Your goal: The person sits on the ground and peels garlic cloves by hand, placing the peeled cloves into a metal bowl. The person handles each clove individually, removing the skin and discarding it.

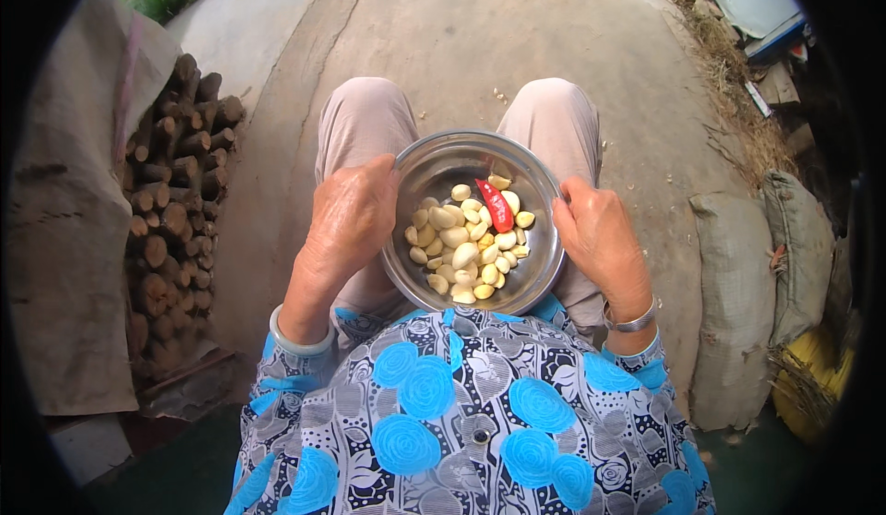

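A round stainless steel bowl (443,142) rests on my lap between my raised knees. My left hand (356,217) grips its left rim, with the fingertips partly hidden. On the opposite side my right hand (597,228) pinches the rim between thumb and fingers. Inside lie many peeled garlic cloves (454,237), heaped toward the lower middle. One red chili pepper (494,205) lies on top of the cloves at the upper right, its narrow tip pointing up and left.
To the left, cut logs (176,217) are stacked beside a hanging grey cloth sheet (69,224). Stuffed woven sacks (735,307) stand at the right. Concrete ground (457,23) with small pale scraps stretches ahead. Dry straw (730,65) lies along the right side.
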